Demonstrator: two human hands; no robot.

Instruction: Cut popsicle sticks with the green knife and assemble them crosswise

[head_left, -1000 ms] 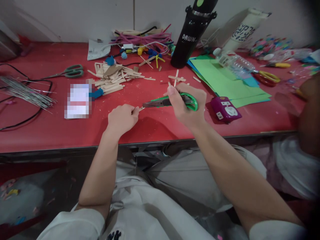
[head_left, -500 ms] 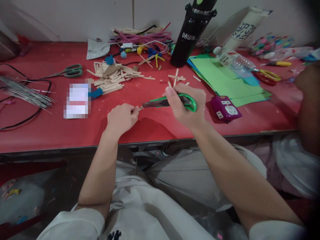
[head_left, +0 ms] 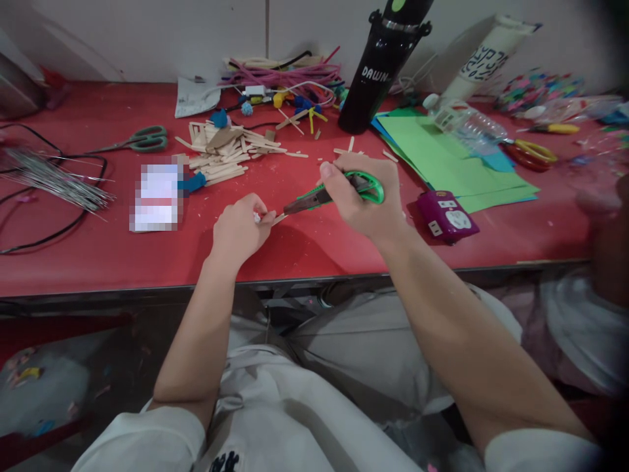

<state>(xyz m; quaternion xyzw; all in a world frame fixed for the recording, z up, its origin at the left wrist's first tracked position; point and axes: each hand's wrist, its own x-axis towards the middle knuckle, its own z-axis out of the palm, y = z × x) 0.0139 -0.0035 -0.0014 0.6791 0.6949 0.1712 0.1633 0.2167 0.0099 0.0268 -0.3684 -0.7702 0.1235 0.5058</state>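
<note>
My left hand (head_left: 243, 229) is closed in a pinch on a thin wooden stick (head_left: 280, 219), whose pale end sticks out to the right. A small whitish-pink bit (head_left: 257, 217) shows between its curled fingers; I cannot make out what it is. In my right hand (head_left: 371, 196) is a green-handled utility knife (head_left: 319, 195), its dark front end pointing left and down. The knife's tip is right by the stick's end; whether they touch is hard to tell. My right palm hides part of the green handle.
Behind my left hand lies a heap of wooden sticks (head_left: 226, 154), with scissors (head_left: 142, 139) and a blurred-out bright rectangle (head_left: 156, 196) farther left. A black bottle (head_left: 373, 72), green paper sheets (head_left: 432, 151) and a purple box (head_left: 448, 215) stand or lie right. Wires (head_left: 59, 180) are far left.
The knife has tilted, its tip now lower and its handle higher. My left fingers have shifted, and the whitish-pink bit has come into view along with more of the stick.
</note>
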